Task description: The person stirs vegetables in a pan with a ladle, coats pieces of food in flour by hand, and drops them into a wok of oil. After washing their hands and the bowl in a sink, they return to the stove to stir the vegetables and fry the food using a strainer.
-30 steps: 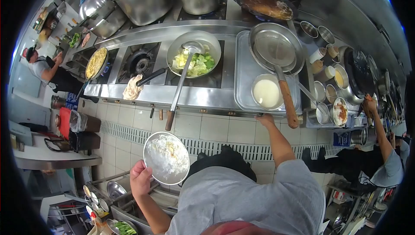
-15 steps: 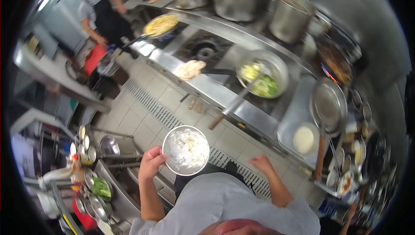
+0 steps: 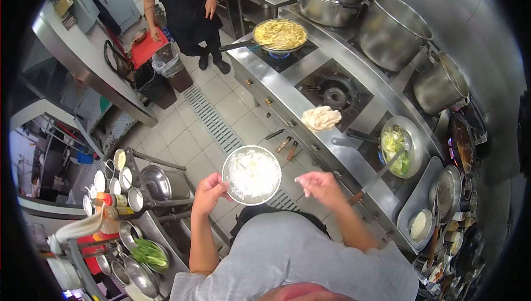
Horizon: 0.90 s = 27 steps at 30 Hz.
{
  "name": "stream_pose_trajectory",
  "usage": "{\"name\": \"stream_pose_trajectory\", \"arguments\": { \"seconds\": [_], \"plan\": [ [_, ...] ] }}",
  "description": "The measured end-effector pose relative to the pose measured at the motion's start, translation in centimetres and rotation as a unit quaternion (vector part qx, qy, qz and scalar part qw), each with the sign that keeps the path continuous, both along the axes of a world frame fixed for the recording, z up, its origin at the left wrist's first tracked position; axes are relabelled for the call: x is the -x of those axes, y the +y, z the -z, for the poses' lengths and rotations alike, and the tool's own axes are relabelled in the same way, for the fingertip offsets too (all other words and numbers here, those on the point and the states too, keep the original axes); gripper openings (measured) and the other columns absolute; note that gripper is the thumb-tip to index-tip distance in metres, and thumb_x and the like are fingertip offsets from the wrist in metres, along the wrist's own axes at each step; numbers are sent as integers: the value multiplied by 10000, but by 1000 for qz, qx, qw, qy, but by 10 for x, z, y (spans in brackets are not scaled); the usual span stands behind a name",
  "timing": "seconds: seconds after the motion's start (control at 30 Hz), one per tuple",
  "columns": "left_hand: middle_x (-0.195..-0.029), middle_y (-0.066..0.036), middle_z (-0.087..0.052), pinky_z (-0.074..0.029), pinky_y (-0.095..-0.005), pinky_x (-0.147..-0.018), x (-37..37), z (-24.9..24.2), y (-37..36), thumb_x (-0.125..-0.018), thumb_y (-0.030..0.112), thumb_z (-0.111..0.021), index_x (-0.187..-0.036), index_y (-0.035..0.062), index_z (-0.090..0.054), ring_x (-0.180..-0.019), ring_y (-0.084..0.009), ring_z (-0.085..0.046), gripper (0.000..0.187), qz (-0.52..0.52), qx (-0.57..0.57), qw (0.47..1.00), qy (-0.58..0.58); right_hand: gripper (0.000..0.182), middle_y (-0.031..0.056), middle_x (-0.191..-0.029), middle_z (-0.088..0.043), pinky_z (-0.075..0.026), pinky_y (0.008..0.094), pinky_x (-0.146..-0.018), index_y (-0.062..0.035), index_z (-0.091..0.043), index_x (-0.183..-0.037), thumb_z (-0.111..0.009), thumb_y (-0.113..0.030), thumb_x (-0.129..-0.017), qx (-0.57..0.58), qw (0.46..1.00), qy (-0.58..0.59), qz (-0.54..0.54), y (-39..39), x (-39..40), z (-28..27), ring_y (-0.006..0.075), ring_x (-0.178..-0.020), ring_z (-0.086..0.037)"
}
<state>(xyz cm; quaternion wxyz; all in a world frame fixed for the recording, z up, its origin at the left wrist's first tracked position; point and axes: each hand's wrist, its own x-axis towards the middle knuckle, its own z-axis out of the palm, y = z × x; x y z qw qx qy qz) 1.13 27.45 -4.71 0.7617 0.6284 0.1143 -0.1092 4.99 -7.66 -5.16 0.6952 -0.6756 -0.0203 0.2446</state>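
My left hand (image 3: 211, 195) grips the left rim of a round bowl (image 3: 225, 187), held level in front of my body. In the bowl lies white, crumbly, flour-like stuff (image 3: 254, 174) with a faint yellowish patch. To the right of the bowl, apart from it, my right hand (image 3: 321, 186) hangs in the air with fingers bent and slightly apart. White residue coats its fingertips, and I see nothing held in it. On the stove's front ledge rests a pale, soft-looking heap (image 3: 322, 118), beyond both hands.
A wok (image 3: 417, 154) with chopped greens and a ladle (image 3: 381, 174) stands on the stove. A pan of yellow strips (image 3: 280, 34) sits over a lit burner. Large pots (image 3: 392, 30) line the back. Another person (image 3: 185, 2) stands far left. Pans and greens (image 3: 149, 254) fill the left counter.
The camera view has shifted, bringing more of the stove and the other person into sight. My right hand has come up and closer to the bowl. My left hand still holds the bowl.
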Motion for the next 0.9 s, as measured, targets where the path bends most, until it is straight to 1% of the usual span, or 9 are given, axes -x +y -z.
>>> {"name": "stream_pose_trajectory", "arguments": {
  "seconds": [0.17,0.23,0.27,0.4,0.5,0.53,0.67,0.77,0.9],
  "plan": [
    [-762,-49,-631,-553,-285,-559,-71,14,63,-920,78,-623,-823,24,-544,-598,-149,-638,136,6,-23,999,33,242,-7,-767,-643,-457,218,-616,34,-694,-1088,-656,-168,-961,24,1000,15,-12,58,-80,-21,49,-664,-552],
    [-757,-46,-627,-550,-283,-557,-106,18,77,-920,81,-625,-816,25,-545,-601,-142,-637,143,33,-37,998,28,240,3,-780,-643,-460,219,-629,48,-688,-1090,-649,-151,-962,13,1000,14,-18,80,-109,-28,57,-676,-557],
    [-754,-44,-625,-548,-282,-556,-125,21,82,-921,83,-626,-812,26,-545,-603,-138,-637,147,48,-43,998,24,246,16,-793,-640,-469,225,-640,64,-671,-1104,-647,-133,-960,-13,999,11,-30,89,-124,-25,65,-691,-561],
    [-740,-30,-612,-536,-277,-565,-201,25,95,-924,99,-631,-820,18,-558,-608,-127,-635,151,72,-67,995,24,232,18,-782,-636,-481,227,-636,57,-652,-1122,-657,-94,-946,-59,997,-4,-42,130,-193,-30,66,-674,-560],
    [-729,-28,-614,-522,-271,-561,-253,28,113,-919,107,-641,-816,17,-562,-615,-129,-641,158,82,-117,989,30,217,8,-776,-636,-469,220,-621,42,-657,-1111,-663,-91,-939,-78,990,-42,-113,156,-264,-28,57,-656,-553],
    [-724,-31,-621,-507,-264,-555,-267,28,121,-914,111,-649,-818,16,-571,-616,-131,-644,156,64,-90,994,22,228,-2,-773,-637,-456,216,-609,36,-658,-1107,-678,-103,-928,-49,985,-51,-160,168,-292,-38,43,-647,-549],
    [-731,-28,-621,-521,-273,-564,-323,13,157,-923,108,-642,-837,8,-577,-631,-125,-641,147,28,-113,993,30,267,-9,-738,-627,-430,215,-579,34,-662,-1102,-706,-142,-906,-33,965,-88,-246,222,-396,-71,33,-638,-518],
    [-742,-32,-622,-527,-269,-572,-369,5,183,-930,100,-633,-840,3,-573,-632,-121,-635,145,5,-84,996,34,281,-5,-721,-619,-421,218,-570,32,-666,-1095,-714,-166,-902,12,937,-121,-327,269,-465,-82,35,-632,-503],
    [-756,-32,-623,-514,-249,-565,-432,11,233,-938,101,-631,-837,1,-569,-614,-110,-620,155,-11,-103,994,30,284,0,-700,-605,-421,225,-565,40,-666,-1056,-712,-198,-909,-18,916,-92,-391,339,-544,-75,36,-629,-508]
  ]
}}
